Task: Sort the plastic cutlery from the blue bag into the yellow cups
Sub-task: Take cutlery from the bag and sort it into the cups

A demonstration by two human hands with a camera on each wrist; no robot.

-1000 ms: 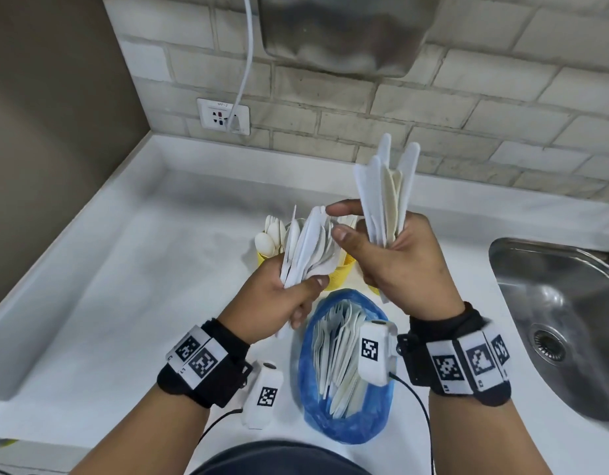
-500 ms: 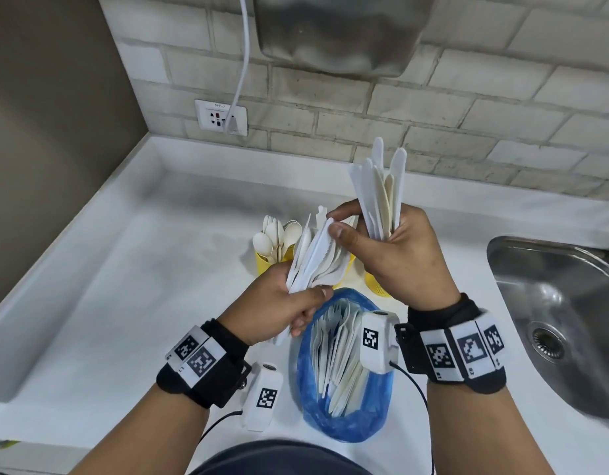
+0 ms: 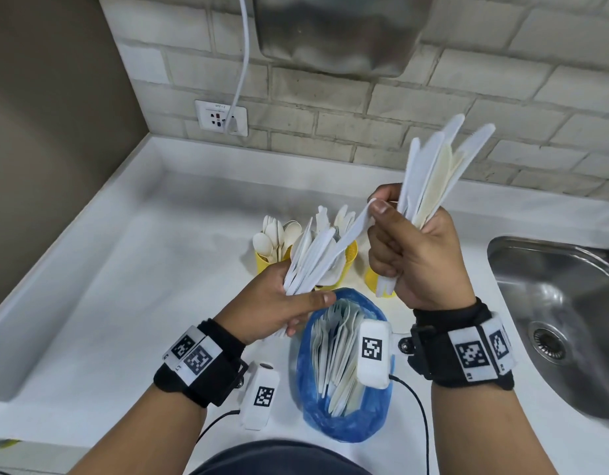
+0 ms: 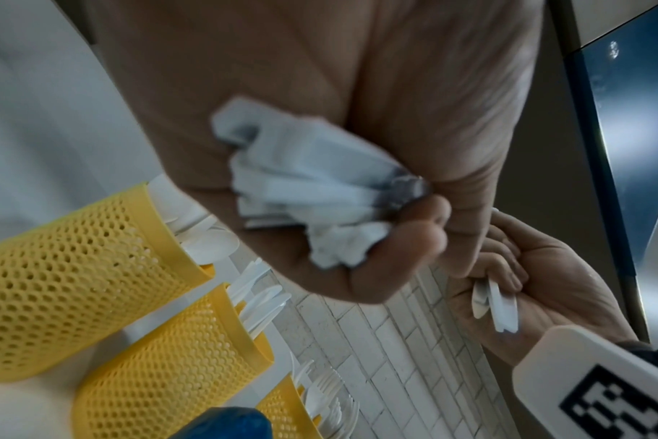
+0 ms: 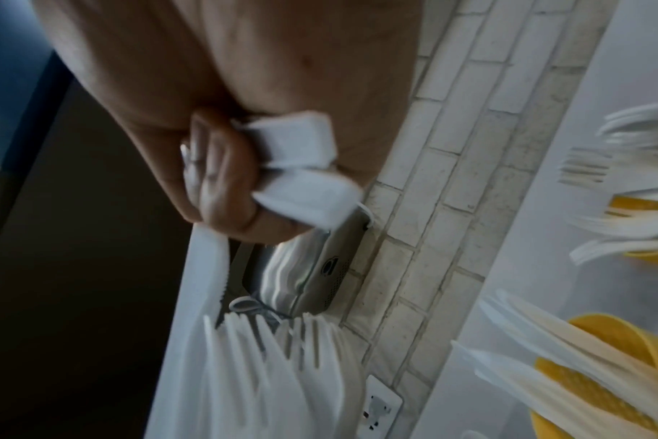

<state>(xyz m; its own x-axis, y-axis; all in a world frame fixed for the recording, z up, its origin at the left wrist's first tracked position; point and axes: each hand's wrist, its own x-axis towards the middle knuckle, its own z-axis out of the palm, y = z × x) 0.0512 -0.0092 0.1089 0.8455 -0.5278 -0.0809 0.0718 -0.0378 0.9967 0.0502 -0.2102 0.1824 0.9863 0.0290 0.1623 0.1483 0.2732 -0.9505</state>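
Observation:
My left hand (image 3: 296, 294) grips a fanned bunch of white plastic cutlery (image 3: 313, 258) by the handles, above the blue bag (image 3: 344, 426). Fork tines in that bunch (image 5: 263, 356) show in the right wrist view. My right hand (image 3: 378, 204) holds an upright bundle of white knives (image 3: 429, 180). Its thumb and forefinger also pinch the tip of one white piece (image 3: 351, 231) sticking out of the left bunch. Three yellow mesh cups stand behind: one with spoons (image 3: 263, 264), a middle one (image 3: 351, 255), a right one (image 3: 371, 279). More cutlery lies in the bag.
A steel sink (image 3: 563, 303) lies at the right. The white counter (image 3: 142, 286) meets a raised edge at the left and a brick wall behind. A wall socket (image 3: 220, 118) with a white cable and a steel dispenser (image 3: 337, 32) hang above.
My right hand has moved right and its knife bundle now leans right. It draws one piece out of the left bunch. The left hand has stayed over the bag.

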